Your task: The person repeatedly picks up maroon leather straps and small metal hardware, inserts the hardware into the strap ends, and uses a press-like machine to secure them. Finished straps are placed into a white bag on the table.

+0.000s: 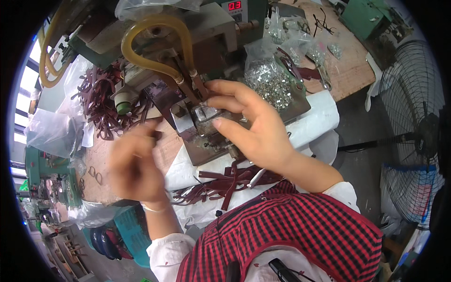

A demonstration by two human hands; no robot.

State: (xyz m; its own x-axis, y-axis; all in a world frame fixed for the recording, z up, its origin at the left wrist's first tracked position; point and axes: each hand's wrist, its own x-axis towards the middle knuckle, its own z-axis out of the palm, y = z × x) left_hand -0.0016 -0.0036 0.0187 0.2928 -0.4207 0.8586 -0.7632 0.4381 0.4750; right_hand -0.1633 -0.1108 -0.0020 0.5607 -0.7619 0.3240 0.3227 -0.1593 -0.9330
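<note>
My right grip curves at a silvery metal block; whether it or my blurred left grip pinches anything, I cannot tell. Dark-red leathery strips lie by the surface's near edge, seemingly for reach.

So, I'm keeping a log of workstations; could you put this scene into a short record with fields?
Left hand: motion-blurred; grip unclear
Right hand: fingertips at small silvery metal block; contact unclear
Above block: translucent yellow curved tube
Beyond right hand: heap of small shiny metal pieces
Strips: dark red pile at left; more near red-and-black checked apron
Far right: black wire-cage fan
</note>
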